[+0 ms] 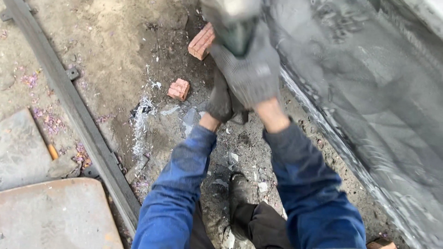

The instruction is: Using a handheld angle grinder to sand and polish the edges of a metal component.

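Observation:
Both my hands wear grey knit gloves and hold a power tool (pixel 233 23) with a dark green body at the top middle. My right hand (pixel 251 74) wraps around the tool's body from above. My left hand (pixel 220 102) sits lower and grips the rear of the tool beneath the right one. The tool's head is blurred and partly cut off by the frame's top edge. It hangs next to the edge of a large grey metal sheet (pixel 360 92) on the right. Blue sleeves cover both my forearms.
Two red brick pieces (pixel 201 42) (pixel 179 89) lie on the dirt ground near the tool. A long metal rail (pixel 74 106) runs diagonally at left, with flat slabs (pixel 55 216) beyond it. My black shoe (pixel 240 196) stands among pale scraps and shavings.

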